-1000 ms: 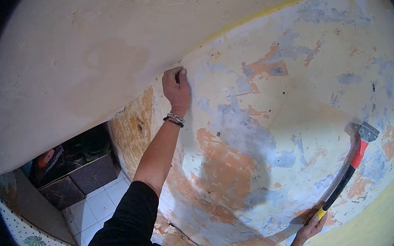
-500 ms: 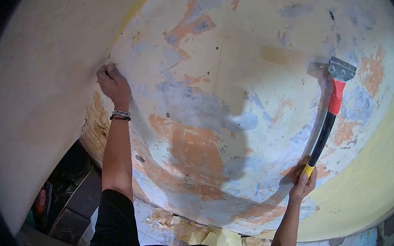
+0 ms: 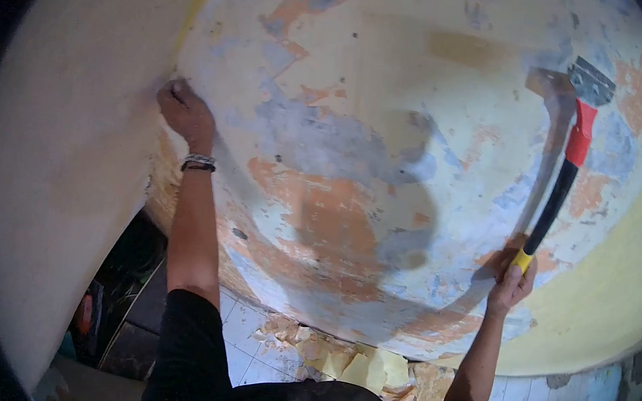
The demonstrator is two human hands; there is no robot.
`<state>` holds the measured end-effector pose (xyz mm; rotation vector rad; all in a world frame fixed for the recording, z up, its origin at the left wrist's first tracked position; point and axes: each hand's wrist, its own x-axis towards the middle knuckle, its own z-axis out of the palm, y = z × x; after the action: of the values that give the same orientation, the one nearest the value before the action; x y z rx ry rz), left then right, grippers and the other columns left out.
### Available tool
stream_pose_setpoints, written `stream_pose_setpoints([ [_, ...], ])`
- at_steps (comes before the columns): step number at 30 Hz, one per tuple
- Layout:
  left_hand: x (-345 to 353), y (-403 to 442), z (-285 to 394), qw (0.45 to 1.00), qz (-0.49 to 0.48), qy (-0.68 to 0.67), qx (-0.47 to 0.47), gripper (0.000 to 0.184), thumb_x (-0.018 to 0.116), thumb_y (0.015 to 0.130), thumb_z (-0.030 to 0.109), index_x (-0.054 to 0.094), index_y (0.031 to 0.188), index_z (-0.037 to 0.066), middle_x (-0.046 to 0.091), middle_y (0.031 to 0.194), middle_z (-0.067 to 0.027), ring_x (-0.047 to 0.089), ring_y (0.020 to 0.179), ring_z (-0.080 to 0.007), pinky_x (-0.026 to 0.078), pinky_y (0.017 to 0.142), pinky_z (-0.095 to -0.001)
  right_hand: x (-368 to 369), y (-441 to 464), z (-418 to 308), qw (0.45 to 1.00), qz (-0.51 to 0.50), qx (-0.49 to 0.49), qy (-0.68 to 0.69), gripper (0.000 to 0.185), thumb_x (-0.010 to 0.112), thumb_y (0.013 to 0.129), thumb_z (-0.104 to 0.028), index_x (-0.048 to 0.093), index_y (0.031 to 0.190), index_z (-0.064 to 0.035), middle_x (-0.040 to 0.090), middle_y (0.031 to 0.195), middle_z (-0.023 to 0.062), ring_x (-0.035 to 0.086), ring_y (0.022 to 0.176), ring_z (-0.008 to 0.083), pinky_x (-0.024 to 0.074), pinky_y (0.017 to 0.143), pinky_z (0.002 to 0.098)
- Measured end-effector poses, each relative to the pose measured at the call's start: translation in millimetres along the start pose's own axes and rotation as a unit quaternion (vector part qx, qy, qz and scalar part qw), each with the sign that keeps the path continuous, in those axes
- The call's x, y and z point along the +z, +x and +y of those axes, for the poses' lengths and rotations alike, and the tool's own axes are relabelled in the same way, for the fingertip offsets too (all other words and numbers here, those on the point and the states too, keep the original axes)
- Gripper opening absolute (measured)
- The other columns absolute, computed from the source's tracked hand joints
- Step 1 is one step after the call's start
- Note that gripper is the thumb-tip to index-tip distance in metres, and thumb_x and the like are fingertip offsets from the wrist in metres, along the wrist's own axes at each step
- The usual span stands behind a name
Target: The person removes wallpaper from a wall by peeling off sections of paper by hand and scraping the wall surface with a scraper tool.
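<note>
My right hand (image 3: pixel 514 285) is wrapped round the yellow lower end of a long-handled scraper (image 3: pixel 555 200). The scraper points up, with a black and red handle and a wide grey metal blade head at the top, close to the wall (image 3: pixel 395 76). Flaked paint leaves orange, grey and cream patches over this wall. At the left, my left hand (image 3: pixel 187 116) is closed, fingers curled against the corner where the two walls meet. Whatever it holds, if anything, is hidden.
Peeled paint pieces (image 3: pixel 371 366) lie heaped on the white tiled floor (image 3: pixel 251 364) at the wall's foot. A plain wall (image 3: pixel 83 100) stands at the left, with dark boxes (image 3: pixel 135 329) behind its lower edge. My shadow falls across the patchy wall.
The scraper and my right hand have shifted right in view, the blade also higher. My left hand stays closed at the corner. The view has tipped slightly downward.
</note>
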<state>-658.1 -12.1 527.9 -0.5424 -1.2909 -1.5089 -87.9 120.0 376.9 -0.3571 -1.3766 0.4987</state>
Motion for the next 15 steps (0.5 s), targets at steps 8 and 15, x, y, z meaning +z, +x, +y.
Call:
stream_pose_setpoints([
  [8, -12, 4, 18, 0.998, 0.013, -0.010, 0.062, 0.027, 0.045, 0.096, 0.020, 0.052, 0.102, -0.005, 0.056, 0.094, -0.0220, 0.054, 0.090, -0.0386, 0.042, 0.082, -0.0457, 8, 4, -6, 1.000, -0.010, -0.013, 0.021, 0.051, 0.050, 0.097, -0.040, 0.051, 0.121, 0.0062, 0.047, 0.067, -0.0011, 0.034, 0.050, 0.0031, 0.0261, 0.045, 0.0198],
  [15, -8, 1, 10, 0.997, 0.029, -0.054, 0.042, 0.028, 0.047, 0.096, 0.021, 0.055, 0.103, -0.004, 0.055, 0.098, -0.0201, 0.053, 0.092, -0.0366, 0.042, 0.083, -0.0446, 7, 5, -8, 0.999, -0.024, -0.017, 0.039, 0.049, 0.050, 0.098, -0.038, 0.051, 0.119, 0.0062, 0.044, 0.066, -0.0007, 0.033, 0.049, 0.0036, 0.0273, 0.045, 0.0197],
])
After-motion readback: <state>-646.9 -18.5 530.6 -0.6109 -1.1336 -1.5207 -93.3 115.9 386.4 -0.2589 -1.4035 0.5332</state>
